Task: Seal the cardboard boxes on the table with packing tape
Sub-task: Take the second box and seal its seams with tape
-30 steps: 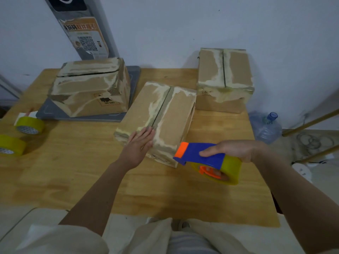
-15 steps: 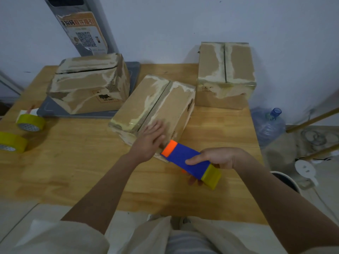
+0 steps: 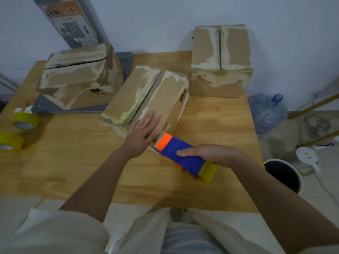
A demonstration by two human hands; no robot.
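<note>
left hand (image 3: 142, 136) flat, fingers straight, pressing on the near end of the middle cardboard box (image 3: 146, 99) at table (image 3: 73, 162) centre, probably to steady it and keep the flaps down. right hand (image 3: 211, 154) wrapped round the blue tape dispenser (image 3: 183, 158), orange nose touching the box's near edge, seemingly to start a strip along the seam. two more boxes behind, spare rolls (image 3: 25, 120) far left.

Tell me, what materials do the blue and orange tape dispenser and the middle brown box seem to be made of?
The blue and orange tape dispenser: likely moulded plastic, judging by its smooth, uniformly bright surfaces. The middle brown box: corrugated cardboard, matte brown; fluting shows along the flap seam, with pale torn patches.
</note>
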